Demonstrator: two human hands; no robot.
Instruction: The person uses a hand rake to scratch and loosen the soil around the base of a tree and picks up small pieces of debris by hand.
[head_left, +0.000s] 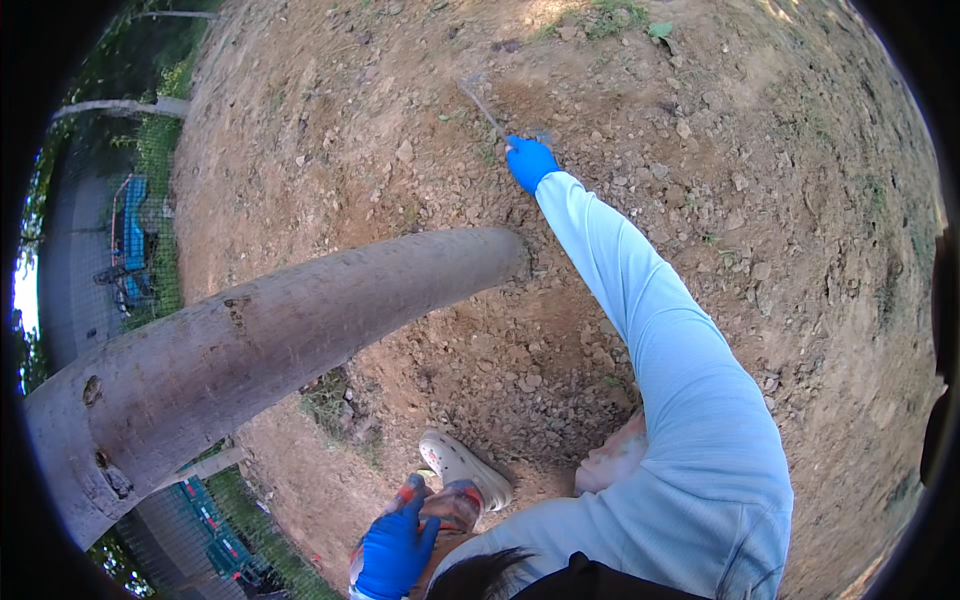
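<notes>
My right hand (531, 161), in a blue glove, stretches out low over the stony soil beyond the tree trunk's base. It is shut on a thin, rod-like tool (484, 111) that points away to the upper left. The tool's far end is blurred, so its exact kind cannot be told. My left hand (397, 551), also gloved in blue, rests on my patterned trouser leg (456, 510) near the knee. Its fingers are slightly apart and hold nothing. Just past it stands a pale clog with holes (465, 469) on my foot.
A thick tree trunk (300, 315) rises from the soil and crosses the left side. Loose stones and clods cover the bare ground (675, 172). Beyond a mesh fence (161, 225) at the left are a blue vehicle (135, 236) and a green one (217, 532).
</notes>
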